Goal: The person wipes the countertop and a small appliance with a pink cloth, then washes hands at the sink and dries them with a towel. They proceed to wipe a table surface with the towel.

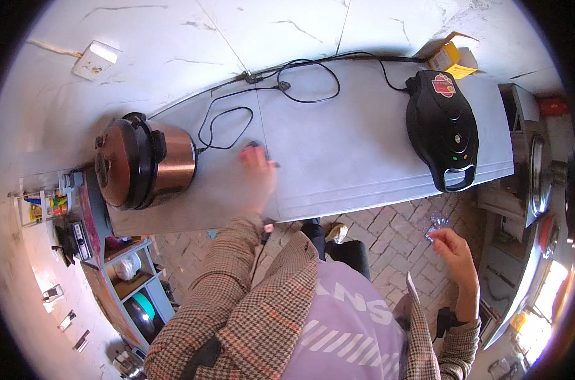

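Note:
My left hand (260,178), blurred, is over the left part of the grey tabletop (344,142). Dark edges of a small object (254,144) stick out from beneath its fingers; the blur hides what it is. To its left stands a copper-coloured electric pressure cooker (175,152) with its lid on. My right hand (456,256) is held in front of the table's edge, thumb and fingertips together at a shiny, crinkled scrap of clear plastic (437,225). Beyond that hand, a black electric baking pan (442,128) sits closed on the right of the tabletop.
A black power cord (230,111) loops from the cooker towards the wall; another joins the baking pan. An open yellow box (451,59) stands in the back right corner. Shelves (140,280) are at the left, and a cabinet (506,237) at the right, above a brick floor (387,218).

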`<state>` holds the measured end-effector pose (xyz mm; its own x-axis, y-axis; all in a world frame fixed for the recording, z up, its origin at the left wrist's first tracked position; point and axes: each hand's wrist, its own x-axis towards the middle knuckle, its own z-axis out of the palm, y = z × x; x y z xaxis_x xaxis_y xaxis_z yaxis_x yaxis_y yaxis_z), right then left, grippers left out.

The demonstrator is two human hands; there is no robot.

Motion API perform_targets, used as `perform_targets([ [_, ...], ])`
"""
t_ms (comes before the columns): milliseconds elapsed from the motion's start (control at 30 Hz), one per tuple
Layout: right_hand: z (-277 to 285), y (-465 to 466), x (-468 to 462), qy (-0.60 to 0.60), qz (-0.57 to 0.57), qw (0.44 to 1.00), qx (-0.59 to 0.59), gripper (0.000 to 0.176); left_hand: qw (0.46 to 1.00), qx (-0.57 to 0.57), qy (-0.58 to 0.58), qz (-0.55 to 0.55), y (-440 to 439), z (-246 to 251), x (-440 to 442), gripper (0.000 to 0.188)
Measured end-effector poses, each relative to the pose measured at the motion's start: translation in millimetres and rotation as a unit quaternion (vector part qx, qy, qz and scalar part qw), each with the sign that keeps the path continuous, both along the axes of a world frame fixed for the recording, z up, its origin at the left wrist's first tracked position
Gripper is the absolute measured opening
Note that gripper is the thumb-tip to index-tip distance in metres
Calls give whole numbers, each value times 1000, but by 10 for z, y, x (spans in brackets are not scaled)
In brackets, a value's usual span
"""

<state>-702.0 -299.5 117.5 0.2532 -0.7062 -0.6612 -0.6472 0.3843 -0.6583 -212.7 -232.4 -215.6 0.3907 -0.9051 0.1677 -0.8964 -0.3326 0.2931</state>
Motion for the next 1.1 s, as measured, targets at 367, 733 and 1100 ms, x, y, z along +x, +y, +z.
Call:
perform_targets([
  [367, -1267, -458, 587, 28, 177, 978, -104, 27, 991, -39, 54, -117, -990, -114, -424, 58],
  [733, -2913, -897, 352, 242, 154, 955, -72, 67, 998, -30, -27, -54, -2163, -389, -269, 68],
  [1100, -3134, -933, 455, 275, 218, 933, -78, 76, 936, -10, 46, -349, -2394, -31, -1577, 60],
])
